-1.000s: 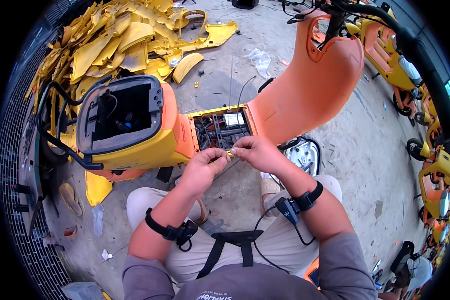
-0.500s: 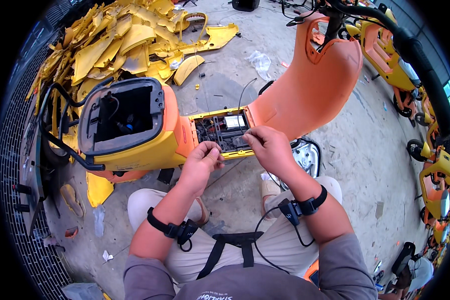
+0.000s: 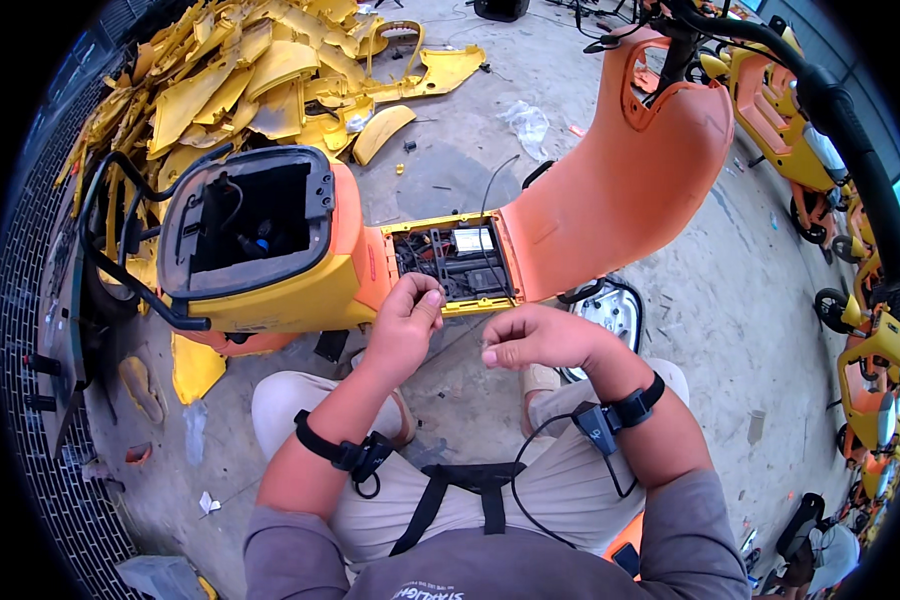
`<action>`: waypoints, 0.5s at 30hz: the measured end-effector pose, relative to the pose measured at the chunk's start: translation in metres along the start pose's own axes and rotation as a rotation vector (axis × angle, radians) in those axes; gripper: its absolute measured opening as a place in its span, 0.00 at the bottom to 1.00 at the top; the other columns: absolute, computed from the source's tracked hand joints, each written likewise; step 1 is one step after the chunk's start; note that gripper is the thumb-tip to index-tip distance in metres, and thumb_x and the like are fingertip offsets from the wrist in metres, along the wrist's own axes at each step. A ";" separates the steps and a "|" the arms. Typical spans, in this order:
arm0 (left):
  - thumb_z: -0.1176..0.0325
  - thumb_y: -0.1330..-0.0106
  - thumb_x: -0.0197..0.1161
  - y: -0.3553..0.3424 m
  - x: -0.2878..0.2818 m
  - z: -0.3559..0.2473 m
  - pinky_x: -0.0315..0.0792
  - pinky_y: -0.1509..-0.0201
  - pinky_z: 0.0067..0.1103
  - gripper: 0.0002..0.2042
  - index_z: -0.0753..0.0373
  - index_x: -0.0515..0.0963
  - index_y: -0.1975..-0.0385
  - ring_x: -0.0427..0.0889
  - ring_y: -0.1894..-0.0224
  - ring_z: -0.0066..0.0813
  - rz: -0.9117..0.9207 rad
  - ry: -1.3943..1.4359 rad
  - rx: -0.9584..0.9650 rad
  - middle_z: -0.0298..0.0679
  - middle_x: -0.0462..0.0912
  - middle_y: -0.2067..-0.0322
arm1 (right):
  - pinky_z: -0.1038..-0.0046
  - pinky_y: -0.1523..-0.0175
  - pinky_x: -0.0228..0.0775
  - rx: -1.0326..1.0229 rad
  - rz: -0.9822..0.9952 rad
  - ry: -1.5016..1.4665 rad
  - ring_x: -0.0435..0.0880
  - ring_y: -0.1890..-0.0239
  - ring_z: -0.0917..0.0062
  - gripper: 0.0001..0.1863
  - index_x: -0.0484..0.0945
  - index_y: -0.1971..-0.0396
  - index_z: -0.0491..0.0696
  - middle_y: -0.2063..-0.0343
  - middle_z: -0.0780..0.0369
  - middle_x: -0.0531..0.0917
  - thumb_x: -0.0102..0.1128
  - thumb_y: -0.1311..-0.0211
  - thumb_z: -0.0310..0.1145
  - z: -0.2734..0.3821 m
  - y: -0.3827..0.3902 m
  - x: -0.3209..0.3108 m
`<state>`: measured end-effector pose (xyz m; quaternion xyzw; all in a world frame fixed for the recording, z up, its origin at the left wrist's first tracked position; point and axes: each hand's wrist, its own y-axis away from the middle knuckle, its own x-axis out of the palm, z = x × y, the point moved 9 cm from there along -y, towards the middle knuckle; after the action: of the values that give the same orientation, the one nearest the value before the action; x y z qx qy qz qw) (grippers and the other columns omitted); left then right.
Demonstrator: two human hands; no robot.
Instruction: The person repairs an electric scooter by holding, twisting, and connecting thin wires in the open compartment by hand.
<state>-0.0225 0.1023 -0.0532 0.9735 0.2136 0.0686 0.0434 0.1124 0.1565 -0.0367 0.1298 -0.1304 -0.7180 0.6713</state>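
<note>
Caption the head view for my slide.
Left hand and right hand apart near an open scooter compartment, yellow panels heaped beyond.

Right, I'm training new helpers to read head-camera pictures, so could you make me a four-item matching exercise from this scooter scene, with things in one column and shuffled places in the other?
Things
1. Left hand
2. Silver box
3. Heap of yellow panels
4. Curved orange panel

Places
A. Piled at the picture's upper left
B. Rising toward the black handlebar
C. By the near edge of the scooter's open compartment
D. Inside that compartment, toward its far side

Right pairs: 1-C, 2-D, 3-A, 4-B
</note>
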 end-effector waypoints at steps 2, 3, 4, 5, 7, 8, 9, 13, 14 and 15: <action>0.69 0.26 0.50 0.002 0.004 0.001 0.63 0.72 0.13 0.04 0.62 0.69 0.59 0.68 0.74 0.15 0.040 0.031 -0.021 0.31 0.71 0.72 | 0.82 0.70 0.63 -0.125 0.105 -0.232 0.69 0.77 0.87 0.13 0.80 0.68 0.45 0.81 0.72 0.73 0.61 0.36 0.41 0.010 0.000 0.015; 0.69 0.26 0.50 0.004 0.009 0.001 0.63 0.72 0.13 0.04 0.61 0.69 0.59 0.68 0.74 0.15 0.083 0.059 -0.041 0.31 0.71 0.72 | 0.81 0.68 0.64 -0.130 0.123 -0.321 0.70 0.73 0.87 0.17 0.79 0.54 0.43 0.75 0.69 0.75 0.63 0.38 0.38 0.009 0.002 0.017; 0.69 0.26 0.50 0.005 0.009 -0.002 0.63 0.72 0.13 0.04 0.61 0.69 0.59 0.68 0.74 0.15 0.080 0.061 -0.039 0.31 0.71 0.72 | 0.81 0.68 0.64 -0.128 0.125 -0.318 0.70 0.73 0.87 0.17 0.79 0.54 0.43 0.75 0.69 0.75 0.63 0.38 0.38 0.010 0.003 0.020; 0.68 0.26 0.51 0.009 0.015 -0.003 0.64 0.71 0.14 0.04 0.60 0.69 0.59 0.68 0.74 0.15 0.109 0.120 -0.114 0.31 0.71 0.72 | 0.82 0.69 0.63 -0.251 0.111 -0.398 0.69 0.75 0.87 0.23 0.72 0.45 0.46 0.75 0.68 0.75 0.62 0.38 0.38 0.026 0.007 0.020; 0.67 0.26 0.51 0.010 0.020 0.002 0.64 0.69 0.14 0.05 0.60 0.68 0.59 0.68 0.73 0.16 0.139 0.183 -0.187 0.31 0.71 0.72 | 0.84 0.70 0.62 -0.387 0.078 -0.482 0.66 0.77 0.87 0.42 0.47 0.27 0.52 0.70 0.65 0.75 0.60 0.37 0.36 0.037 0.008 0.016; 0.66 0.27 0.52 0.011 0.024 0.004 0.65 0.68 0.15 0.05 0.59 0.68 0.58 0.69 0.71 0.17 0.193 0.337 -0.208 0.31 0.72 0.70 | 0.84 0.70 0.62 -0.386 0.082 -0.480 0.66 0.77 0.87 0.42 0.47 0.27 0.52 0.70 0.65 0.75 0.60 0.37 0.36 0.039 0.004 0.021; 0.66 0.27 0.52 0.013 0.029 0.005 0.66 0.66 0.16 0.05 0.58 0.68 0.58 0.70 0.70 0.17 0.247 0.491 -0.227 0.31 0.72 0.69 | 0.84 0.70 0.62 -0.416 -0.097 -0.341 0.65 0.78 0.87 0.42 0.45 0.27 0.52 0.70 0.66 0.75 0.59 0.36 0.35 0.041 0.001 0.014; 0.67 0.27 0.52 0.017 0.030 -0.001 0.67 0.62 0.18 0.05 0.58 0.68 0.58 0.72 0.67 0.19 0.197 0.653 -0.214 0.32 0.72 0.67 | 0.75 0.69 0.69 -0.267 -0.477 0.226 0.75 0.75 0.78 0.44 0.42 0.27 0.52 0.71 0.63 0.76 0.58 0.39 0.31 0.045 0.007 0.004; 0.68 0.27 0.52 0.016 0.029 -0.002 0.69 0.62 0.19 0.04 0.59 0.68 0.58 0.72 0.65 0.20 0.186 0.607 -0.190 0.32 0.72 0.66 | 0.70 0.68 0.71 -0.154 -0.582 0.474 0.80 0.73 0.72 0.45 0.43 0.27 0.52 0.72 0.61 0.77 0.58 0.41 0.31 0.044 0.009 -0.001; 0.69 0.27 0.52 0.015 0.027 -0.002 0.70 0.61 0.20 0.04 0.59 0.68 0.58 0.73 0.64 0.20 0.174 0.561 -0.167 0.32 0.72 0.65 | 0.70 0.68 0.71 -0.152 -0.578 0.474 0.80 0.73 0.72 0.45 0.43 0.27 0.52 0.72 0.61 0.77 0.58 0.41 0.31 0.041 0.008 -0.001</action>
<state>0.0075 0.1003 -0.0461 0.9243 0.1265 0.3557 0.0564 0.1050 0.1570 0.0049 0.2735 0.1242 -0.8354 0.4603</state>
